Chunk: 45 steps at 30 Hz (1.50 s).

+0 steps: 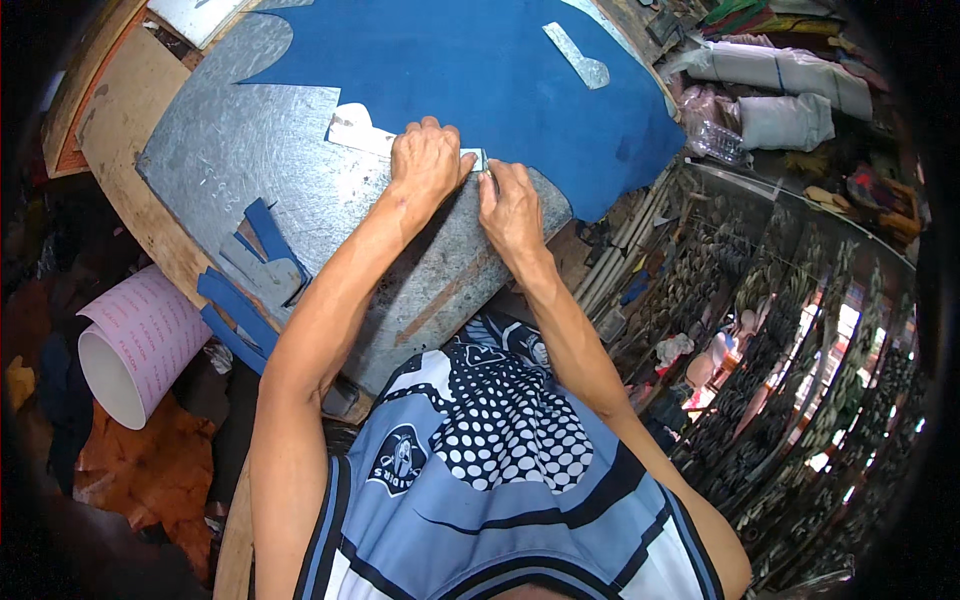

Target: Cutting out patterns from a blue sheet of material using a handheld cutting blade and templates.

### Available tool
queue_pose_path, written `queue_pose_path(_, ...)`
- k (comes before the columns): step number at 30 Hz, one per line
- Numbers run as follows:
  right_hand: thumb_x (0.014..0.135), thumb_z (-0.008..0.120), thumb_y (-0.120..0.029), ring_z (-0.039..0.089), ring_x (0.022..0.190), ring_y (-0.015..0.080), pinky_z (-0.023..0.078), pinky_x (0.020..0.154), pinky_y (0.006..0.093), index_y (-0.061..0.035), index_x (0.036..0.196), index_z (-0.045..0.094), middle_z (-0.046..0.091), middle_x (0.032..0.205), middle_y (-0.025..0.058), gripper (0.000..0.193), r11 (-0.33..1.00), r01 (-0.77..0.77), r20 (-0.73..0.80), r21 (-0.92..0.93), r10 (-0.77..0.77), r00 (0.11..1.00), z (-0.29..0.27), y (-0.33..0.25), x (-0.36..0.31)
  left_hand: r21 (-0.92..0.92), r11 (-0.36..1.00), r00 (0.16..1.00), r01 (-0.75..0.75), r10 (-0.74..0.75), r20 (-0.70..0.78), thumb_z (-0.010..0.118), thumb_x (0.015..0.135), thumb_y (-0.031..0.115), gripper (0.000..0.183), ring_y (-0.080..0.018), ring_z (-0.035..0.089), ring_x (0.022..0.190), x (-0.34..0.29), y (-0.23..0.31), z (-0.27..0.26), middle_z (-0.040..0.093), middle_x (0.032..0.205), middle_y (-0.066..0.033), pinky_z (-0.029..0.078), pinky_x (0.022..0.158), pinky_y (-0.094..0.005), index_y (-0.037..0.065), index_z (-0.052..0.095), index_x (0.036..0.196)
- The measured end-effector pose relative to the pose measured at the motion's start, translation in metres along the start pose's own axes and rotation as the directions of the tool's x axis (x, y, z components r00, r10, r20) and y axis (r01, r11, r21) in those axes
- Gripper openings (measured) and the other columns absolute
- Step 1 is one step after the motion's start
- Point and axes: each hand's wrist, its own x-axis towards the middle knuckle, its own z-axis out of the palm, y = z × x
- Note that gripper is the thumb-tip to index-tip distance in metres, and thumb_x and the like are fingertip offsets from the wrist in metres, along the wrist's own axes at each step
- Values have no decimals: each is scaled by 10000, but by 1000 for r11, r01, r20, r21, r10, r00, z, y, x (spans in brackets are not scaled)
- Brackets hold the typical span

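Left hand point(428, 160) and right hand point(512, 205) meet at a pale template point(358, 131) on the blue sheet's edge

The template lies along the near edge of a blue sheet point(460, 60), which spreads over a scratched metal plate point(300, 150) on the bench point(135, 125). It passes beneath the left hand: its rounded end shows left of those fingers, and its narrow end shows to their right, just beside the right fingertips. The left fingers are bent and close together across its middle, thumb toward the right hand; whether they pinch or only press cannot be told. The right thumb and forefinger pinch a slim object point(485, 156) at the narrow end, too small to identify.

Two pale templates rest on the blue sheet: the one under the left hand and a second template point(577, 57) well apart at the upper right. Blue offcuts point(232, 325) lie at the plate's left side, overlapping too much to count, with one grey piece point(268, 278) among them.

At the upper right, two white bundles are wrapped in plastic, a longer bundle point(785, 75) and a shorter bundle point(790, 122); their contents cannot be made out. Left of the bench lie one hollow roll point(150, 335), pink-patterned outside and white inside, and one brown piece point(150, 475).
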Motion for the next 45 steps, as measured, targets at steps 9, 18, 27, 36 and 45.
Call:
queue_pose_path(9,932,580,-149,608,897,475,499,777,525,34,1055,608,607,1009,275,223,999,-43,86,0,43,995,-10,0,-16,15,1000,999,13,-13,53,759,774,410,412,-369,676,828,7,1,0,661,889,-220,557,691,-460,14,723,885)
queue_pose_path(18,906,579,-108,603,906,436,491,795,485,30,1128,575,578,1006,254,262,994,90,51,62,-94,994,-11,13,-17,-205,976,971,76,-119,-207,748,799,312,308,-383,638,862,-22,-21,-16,649,919,-206,528,763,-465,20,717,890)
queue_pose_path(27,873,658,-181,629,886,399,520,744,492,-57,1125,590,571,1027,179,289,810,543,434,-223,-416,799,8,10,53,-583,804,748,113,-455,-482,583,907,146,389,-418,558,1157,-77,-70,8,590,1231,-234,444,1016,-441,-32,559,1253)
queue_pose_path(36,855,636,-138,652,728,343,505,656,462,-37,1007,646,648,802,144,183,768,628,249,-124,-588,769,-3,13,87,-466,877,781,116,-371,-503,596,917,104,323,-362,610,1111,-109,-1,38,601,1236,-217,497,986,-431,-18,613,1215)
queue_pose_path(45,931,608,-214,488,472,67,403,413,232,-16,1006,638,539,620,-1,214,842,-270,543,467,-32,839,-14,37,115,-147,855,742,498,-508,-438,705,853,441,750,-516,258,1398,-99,-13,21,337,1472,-343,223,1123,-621,31,429,1418)
